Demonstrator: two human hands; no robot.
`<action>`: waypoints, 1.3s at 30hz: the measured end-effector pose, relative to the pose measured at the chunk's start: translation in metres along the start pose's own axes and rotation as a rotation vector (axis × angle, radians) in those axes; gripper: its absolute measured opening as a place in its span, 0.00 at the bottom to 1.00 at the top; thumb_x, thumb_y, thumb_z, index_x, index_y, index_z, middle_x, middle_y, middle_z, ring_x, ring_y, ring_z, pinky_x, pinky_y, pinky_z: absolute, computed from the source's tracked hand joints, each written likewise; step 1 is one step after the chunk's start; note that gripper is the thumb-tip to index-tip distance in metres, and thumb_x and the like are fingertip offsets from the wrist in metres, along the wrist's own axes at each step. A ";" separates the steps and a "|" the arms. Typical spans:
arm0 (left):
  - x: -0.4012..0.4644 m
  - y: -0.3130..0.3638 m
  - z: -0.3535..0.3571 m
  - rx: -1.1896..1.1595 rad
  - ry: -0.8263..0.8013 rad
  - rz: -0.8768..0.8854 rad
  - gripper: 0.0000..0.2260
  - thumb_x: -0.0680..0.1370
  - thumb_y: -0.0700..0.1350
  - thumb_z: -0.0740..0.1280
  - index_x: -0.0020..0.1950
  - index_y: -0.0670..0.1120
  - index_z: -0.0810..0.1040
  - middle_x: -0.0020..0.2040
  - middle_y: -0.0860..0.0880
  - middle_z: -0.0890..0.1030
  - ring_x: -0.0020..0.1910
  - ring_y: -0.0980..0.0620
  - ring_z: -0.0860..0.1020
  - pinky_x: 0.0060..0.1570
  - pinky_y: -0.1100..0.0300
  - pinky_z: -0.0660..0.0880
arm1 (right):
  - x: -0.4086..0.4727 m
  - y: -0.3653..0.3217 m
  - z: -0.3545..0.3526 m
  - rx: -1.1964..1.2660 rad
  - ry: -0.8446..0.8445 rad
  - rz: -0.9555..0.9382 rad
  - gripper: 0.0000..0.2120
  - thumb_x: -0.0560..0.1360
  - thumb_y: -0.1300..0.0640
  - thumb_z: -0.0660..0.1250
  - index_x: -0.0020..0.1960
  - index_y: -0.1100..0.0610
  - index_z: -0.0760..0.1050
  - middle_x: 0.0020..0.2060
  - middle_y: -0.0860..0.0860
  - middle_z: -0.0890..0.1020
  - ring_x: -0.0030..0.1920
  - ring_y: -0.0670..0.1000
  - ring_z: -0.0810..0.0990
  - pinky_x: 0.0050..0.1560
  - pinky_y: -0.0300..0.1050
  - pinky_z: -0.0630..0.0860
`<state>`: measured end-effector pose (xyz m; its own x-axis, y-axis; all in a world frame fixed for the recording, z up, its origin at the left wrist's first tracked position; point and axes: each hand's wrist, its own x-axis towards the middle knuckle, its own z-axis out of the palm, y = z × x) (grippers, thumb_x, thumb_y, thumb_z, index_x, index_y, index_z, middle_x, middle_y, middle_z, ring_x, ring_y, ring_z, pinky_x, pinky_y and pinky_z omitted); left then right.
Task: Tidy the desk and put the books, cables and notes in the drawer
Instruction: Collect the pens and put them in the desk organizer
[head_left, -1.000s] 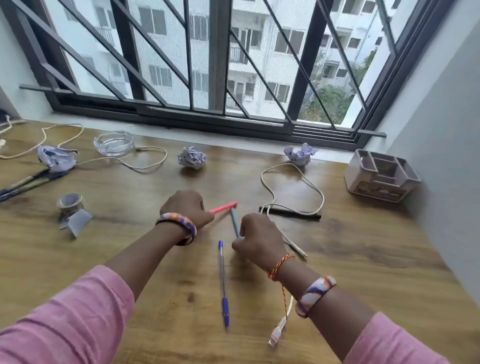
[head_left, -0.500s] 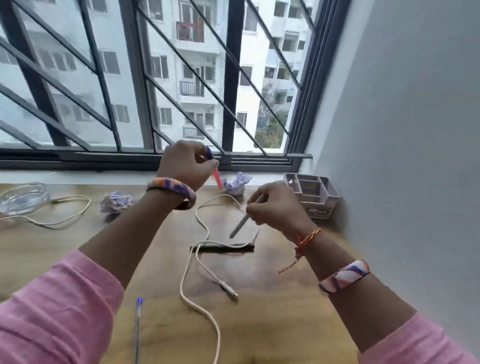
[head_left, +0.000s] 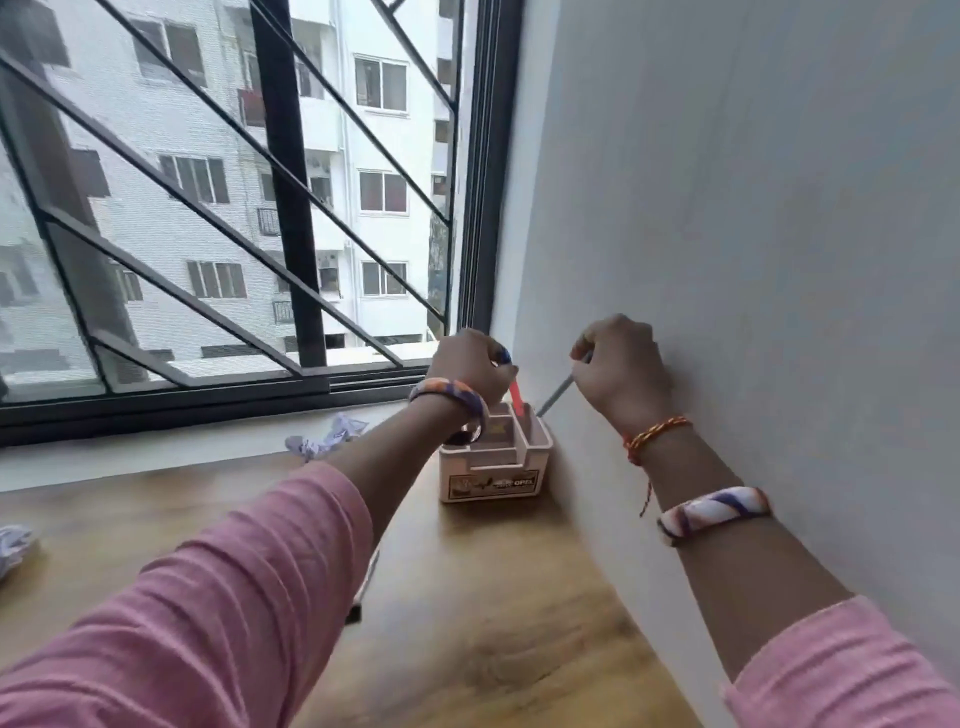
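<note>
Your left hand (head_left: 470, 364) pinched the red pen (head_left: 517, 400) w/ its tip in the organizer (head_left: 493, 457)'s back compartment by the wall; right hand (head_left: 621, 369) gripped the grey pen (head_left: 556, 395), angled toward the same corner, tip just above the rim. Best bet was prob. to lower each straight, release once seated. Drawer, books, cables weren't in view; which slot exactly was hard to tell. Crumpled notes (head_left: 327, 441) sat near the sill.

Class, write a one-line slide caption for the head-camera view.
Left hand lowers a red pen into the desk organiser; right hand holds a grey pen beside it.
</note>
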<state>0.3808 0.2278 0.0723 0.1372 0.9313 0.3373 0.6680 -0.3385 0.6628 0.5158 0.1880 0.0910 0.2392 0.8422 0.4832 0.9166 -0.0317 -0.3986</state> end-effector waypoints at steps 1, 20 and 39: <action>0.006 0.000 0.010 0.012 -0.032 -0.015 0.08 0.74 0.42 0.67 0.47 0.40 0.83 0.45 0.41 0.84 0.47 0.44 0.82 0.48 0.58 0.77 | 0.003 0.003 0.006 -0.027 -0.030 0.017 0.11 0.72 0.68 0.64 0.50 0.62 0.82 0.49 0.60 0.83 0.50 0.60 0.81 0.49 0.46 0.77; -0.002 -0.042 -0.002 -0.067 -0.173 -0.038 0.09 0.73 0.41 0.70 0.51 0.40 0.80 0.46 0.41 0.83 0.46 0.45 0.82 0.44 0.55 0.79 | 0.004 0.002 0.041 0.029 -0.070 0.000 0.10 0.71 0.70 0.66 0.50 0.61 0.81 0.46 0.58 0.83 0.46 0.57 0.82 0.44 0.42 0.76; -0.227 -0.142 -0.179 0.156 -0.183 -0.668 0.09 0.75 0.45 0.68 0.52 0.41 0.80 0.38 0.49 0.81 0.33 0.56 0.77 0.32 0.63 0.74 | -0.164 -0.167 0.085 0.410 -0.845 -0.546 0.05 0.67 0.68 0.69 0.41 0.61 0.80 0.33 0.56 0.81 0.34 0.53 0.80 0.37 0.45 0.80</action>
<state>0.1238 0.0404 0.0216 -0.2266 0.9453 -0.2345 0.7471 0.3232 0.5808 0.2962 0.1011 0.0127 -0.6098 0.7913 0.0442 0.6180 0.5096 -0.5986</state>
